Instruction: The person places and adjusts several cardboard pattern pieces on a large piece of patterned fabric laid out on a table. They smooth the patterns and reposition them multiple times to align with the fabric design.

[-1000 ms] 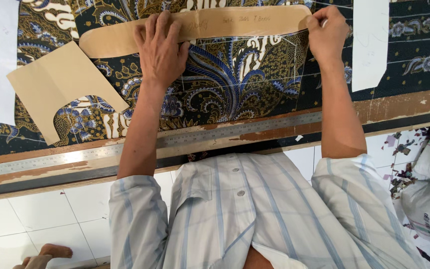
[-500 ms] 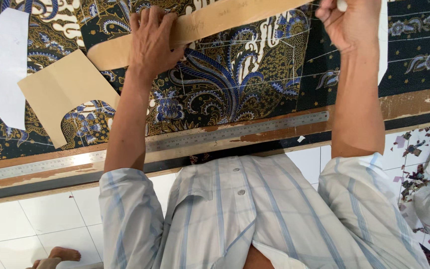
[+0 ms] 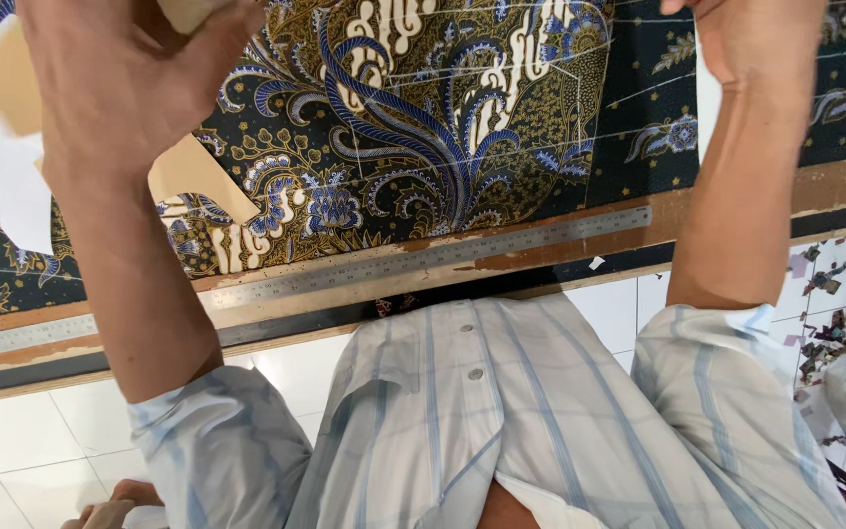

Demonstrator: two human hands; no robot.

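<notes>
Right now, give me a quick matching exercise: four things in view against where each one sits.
Things:
1. Steel ruler
2. Patterned cloth
3. Card pattern piece
4. Fabric scraps

Places:
A. Spread over the table top
B. On the tiled floor at the right
C. Along the table's near wooden edge
D. On the cloth beside the left hand

Pairs: 1-C, 2-A, 3-D, 4-B

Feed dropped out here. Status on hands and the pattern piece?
Left hand raised, fingers on tan pattern piece. Right hand up at frame top. Batik fabric flat; metal ruler along edge.
</notes>
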